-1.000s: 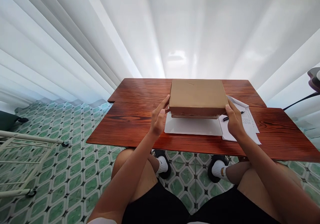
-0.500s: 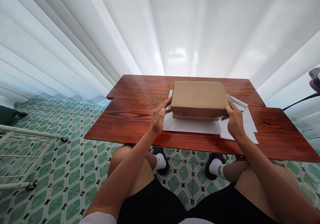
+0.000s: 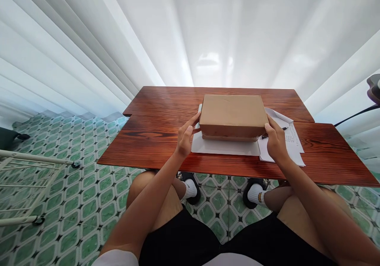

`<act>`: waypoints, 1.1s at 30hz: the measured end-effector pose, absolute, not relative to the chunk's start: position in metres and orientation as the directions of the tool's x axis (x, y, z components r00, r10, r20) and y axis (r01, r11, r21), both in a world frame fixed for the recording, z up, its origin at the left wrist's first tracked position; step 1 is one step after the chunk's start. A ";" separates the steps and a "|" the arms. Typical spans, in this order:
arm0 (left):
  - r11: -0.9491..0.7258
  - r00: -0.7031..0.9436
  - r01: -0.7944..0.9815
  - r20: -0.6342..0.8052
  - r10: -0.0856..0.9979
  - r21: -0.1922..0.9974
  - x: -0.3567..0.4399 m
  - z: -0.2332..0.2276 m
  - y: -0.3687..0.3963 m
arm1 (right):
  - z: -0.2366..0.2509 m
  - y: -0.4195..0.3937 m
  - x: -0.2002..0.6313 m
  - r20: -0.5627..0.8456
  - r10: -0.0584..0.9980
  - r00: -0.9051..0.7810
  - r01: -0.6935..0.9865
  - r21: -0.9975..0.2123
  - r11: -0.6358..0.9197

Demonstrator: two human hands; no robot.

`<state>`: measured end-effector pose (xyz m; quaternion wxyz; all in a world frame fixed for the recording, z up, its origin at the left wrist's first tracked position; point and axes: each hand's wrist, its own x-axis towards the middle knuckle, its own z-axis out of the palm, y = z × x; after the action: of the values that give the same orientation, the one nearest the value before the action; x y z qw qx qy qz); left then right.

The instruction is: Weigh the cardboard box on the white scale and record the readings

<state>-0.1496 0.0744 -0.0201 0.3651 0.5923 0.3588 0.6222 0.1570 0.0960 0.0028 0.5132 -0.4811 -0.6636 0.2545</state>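
Observation:
A brown cardboard box [image 3: 233, 113] is between my two hands over the wooden table. My left hand [image 3: 185, 137] grips its left side, fingers along the edge and thumb toward me. At the box's right front corner, my right hand [image 3: 275, 139] holds on with the thumb in front. Beneath the box shows a white sheet or board [image 3: 225, 148]. Sheets of paper with writing [image 3: 292, 137] lie partly under my right hand, with a black pen [image 3: 285, 128] on them. Whether the box's underside rests on the white sheet cannot be made out.
The reddish wooden table [image 3: 148, 139] has a stepped outline at both ends. White curtains [image 3: 237, 32] hang right behind it. A white wheeled metal rack [image 3: 35, 179] stands on the tiled floor at left. A dark object with a cable [image 3: 374, 90] is at the far right.
The box and both hands sit slightly further left in the view, while the whole scene has shifted a little with the camera. Both hands keep their hold on the box.

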 end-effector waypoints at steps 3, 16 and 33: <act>-0.477 -0.027 -0.046 0.476 0.879 0.878 -0.149 -0.021 0.075 | 0.002 0.096 0.158 0.442 0.897 -0.021 0.384 -0.825 0.415; -0.481 -0.038 -0.010 0.481 0.876 0.876 -0.149 -0.019 0.075 | 0.005 0.101 0.164 0.501 0.866 -0.002 0.615 -0.682 0.396; -0.652 -0.090 0.436 0.751 0.654 0.620 -0.148 0.001 0.062 | 0.006 0.103 0.171 0.868 0.496 0.020 0.771 -0.329 0.545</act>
<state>-0.1481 0.0620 0.0009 0.0887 0.6688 0.4076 0.6154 0.1715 0.1025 0.0060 0.5463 -0.4599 -0.6886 -0.1259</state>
